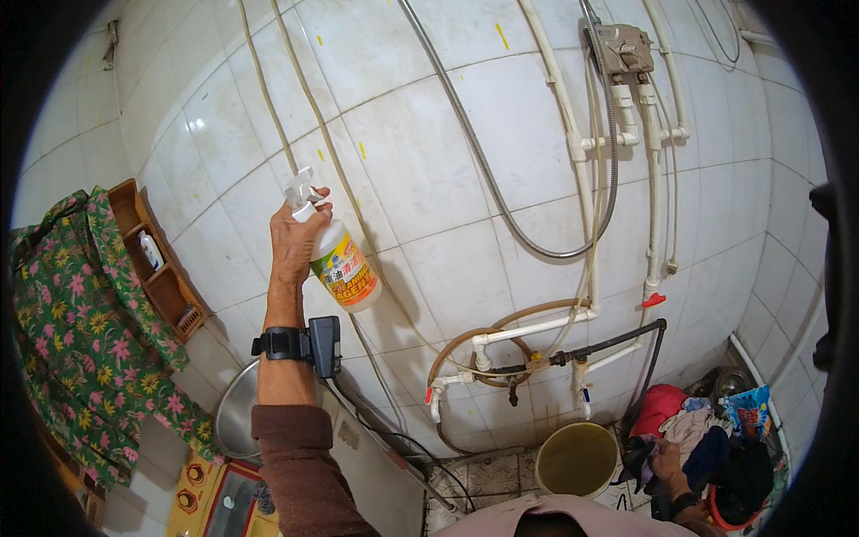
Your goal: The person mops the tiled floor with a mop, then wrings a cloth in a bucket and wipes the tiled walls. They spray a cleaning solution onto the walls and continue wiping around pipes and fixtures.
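left hand [300, 234]: clamped round the neck of a spray bottle [347, 273], a black strap [279, 345] on the wrist
spray bottle: 1, white trigger head, coloured label, tilted, held up in front of the tiled wall [403, 143]
right hand [664, 461]: low down, at a dark cloth [635, 464]; cannot tell whether its fingers grip it
clothes pile [702, 434]: just beside the right hand
bucket [547, 438]: left of that hand, below a blue-handled tap [586, 400]
grey hose [564, 256]: looped down across the wall
floral curtain [85, 331]: far left, beside a wooden shelf [165, 291]

Washroom — shower hose [555, 255], tiled wall [403, 161]
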The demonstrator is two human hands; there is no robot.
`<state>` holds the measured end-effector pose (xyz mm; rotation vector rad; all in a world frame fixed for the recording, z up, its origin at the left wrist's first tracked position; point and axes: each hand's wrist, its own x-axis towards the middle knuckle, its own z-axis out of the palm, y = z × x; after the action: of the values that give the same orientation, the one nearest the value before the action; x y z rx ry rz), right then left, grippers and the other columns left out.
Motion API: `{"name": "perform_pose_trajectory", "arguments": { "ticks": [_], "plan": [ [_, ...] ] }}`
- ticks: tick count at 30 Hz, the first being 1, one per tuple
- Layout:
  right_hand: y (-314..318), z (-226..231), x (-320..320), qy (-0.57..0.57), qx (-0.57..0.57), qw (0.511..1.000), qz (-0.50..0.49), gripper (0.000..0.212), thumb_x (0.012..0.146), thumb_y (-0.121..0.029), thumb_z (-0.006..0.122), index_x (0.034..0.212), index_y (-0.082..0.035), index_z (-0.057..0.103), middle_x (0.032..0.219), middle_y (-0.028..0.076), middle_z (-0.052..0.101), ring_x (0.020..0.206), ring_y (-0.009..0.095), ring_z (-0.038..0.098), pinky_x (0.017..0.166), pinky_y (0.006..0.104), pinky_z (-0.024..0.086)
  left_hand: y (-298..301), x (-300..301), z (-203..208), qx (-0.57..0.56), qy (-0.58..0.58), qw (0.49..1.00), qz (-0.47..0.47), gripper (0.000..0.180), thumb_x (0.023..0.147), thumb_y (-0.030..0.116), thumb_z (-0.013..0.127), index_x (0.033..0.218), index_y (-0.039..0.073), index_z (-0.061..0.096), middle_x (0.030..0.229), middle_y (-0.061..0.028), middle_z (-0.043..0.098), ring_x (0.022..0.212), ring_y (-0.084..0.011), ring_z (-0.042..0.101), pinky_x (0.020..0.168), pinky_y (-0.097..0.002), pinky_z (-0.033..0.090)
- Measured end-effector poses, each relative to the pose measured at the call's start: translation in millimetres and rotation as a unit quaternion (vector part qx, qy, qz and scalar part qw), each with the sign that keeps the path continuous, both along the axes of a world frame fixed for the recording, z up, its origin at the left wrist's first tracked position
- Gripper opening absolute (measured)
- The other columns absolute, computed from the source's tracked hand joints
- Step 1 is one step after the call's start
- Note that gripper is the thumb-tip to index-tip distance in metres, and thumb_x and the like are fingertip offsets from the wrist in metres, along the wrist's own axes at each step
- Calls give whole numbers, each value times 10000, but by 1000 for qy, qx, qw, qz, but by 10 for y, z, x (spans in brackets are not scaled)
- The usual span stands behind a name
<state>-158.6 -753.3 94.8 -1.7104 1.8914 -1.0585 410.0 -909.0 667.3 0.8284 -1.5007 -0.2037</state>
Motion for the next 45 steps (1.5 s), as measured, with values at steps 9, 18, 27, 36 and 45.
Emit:
{"name": "perform_pose_trajectory", "arguments": {
  "ticks": [9, 18, 27, 36, 45],
  "plan": [
    [-52, 69, 102, -52, 30, 998, 9, 303, 712, -29, 558, 1005, 6, 625, 791, 121, 628, 719, 237, 604, 651, 322, 479, -106, 169, -21, 37, 45, 992, 113, 217, 688, 68, 606, 893, 0, 585, 790, -69, 590, 660, -159, 558, 612, -303, 477],
    [-165, 116, 167, -114, 85, 990, 18, 268, 833, -39, 503, 1078, 3, 605, 816, 57, 624, 656, 145, 574, 573, 289, 457, -149, 263, -257, 61, 16, 989, 130, 262, 686, 53, 613, 930, -39, 587, 792, -80, 608, 649, -157, 571, 606, -303, 484],
    [-350, 193, 195, -64, 95, 993, 39, 395, 741, -2, 449, 1103, 2, 607, 675, 161, 605, 577, 252, 587, 536, 323, 463, -162, 110, 493, -76, -101, 973, 194, 282, 696, 88, 611, 962, -6, 603, 833, -81, 618, 715, -144, 569, 651, -285, 478],
    [-319, -36, 223, -98, 5, 994, 38, 322, 709, -10, 479, 992, 61, 615, 708, 206, 601, 619, 307, 595, 571, 377, 468, -79, -281, 1180, -186, -19, 974, 128, 282, 688, 137, 629, 935, 1, 618, 804, -91, 613, 685, -176, 578, 629, -308, 486],
    [-300, -32, 276, -95, -36, 995, 9, 304, 733, -22, 472, 974, 0, 657, 628, 90, 579, 579, 153, 555, 578, 301, 458, -1, -335, 1302, -148, -18, 977, 152, 246, 691, 119, 634, 907, 3, 618, 798, -86, 613, 687, -171, 575, 620, -313, 483]
  ]
}}
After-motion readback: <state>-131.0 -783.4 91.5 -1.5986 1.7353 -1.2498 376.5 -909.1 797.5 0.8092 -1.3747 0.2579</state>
